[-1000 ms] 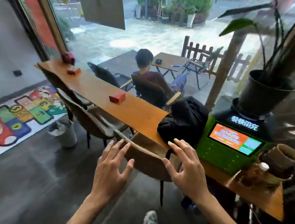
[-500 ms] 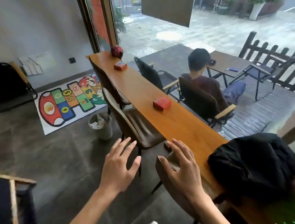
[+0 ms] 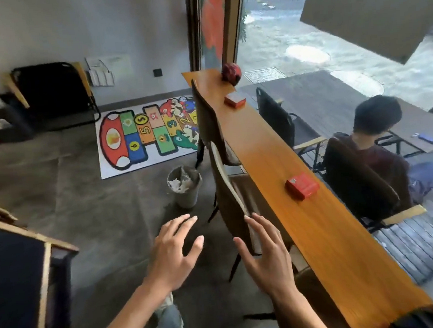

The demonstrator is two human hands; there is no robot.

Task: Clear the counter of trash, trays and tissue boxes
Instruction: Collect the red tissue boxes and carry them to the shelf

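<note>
A long wooden counter (image 3: 269, 159) runs along the window from far centre to near right. A red tissue box (image 3: 302, 185) lies on it at mid-length, and a second red tissue box (image 3: 234, 99) lies near the far end. A dark red round object (image 3: 231, 72) stands at the far end. My left hand (image 3: 173, 255) and my right hand (image 3: 266, 255) are held out in front of me with fingers spread, holding nothing. Both hands are short of the counter, and the right one is in front of a chair back.
Brown chairs (image 3: 224, 173) stand along the counter's near side. A grey waste bin (image 3: 184, 185) with crumpled paper stands on the floor left of them. A colourful floor mat (image 3: 145, 133) lies beyond. A person (image 3: 374, 146) sits outside the window. A black bag (image 3: 429, 316) lies at the counter's near end.
The view has swung left along the counter; the green machine and potted plant have left the frame. Both hands stay open and empty, now nearer the second chair.
</note>
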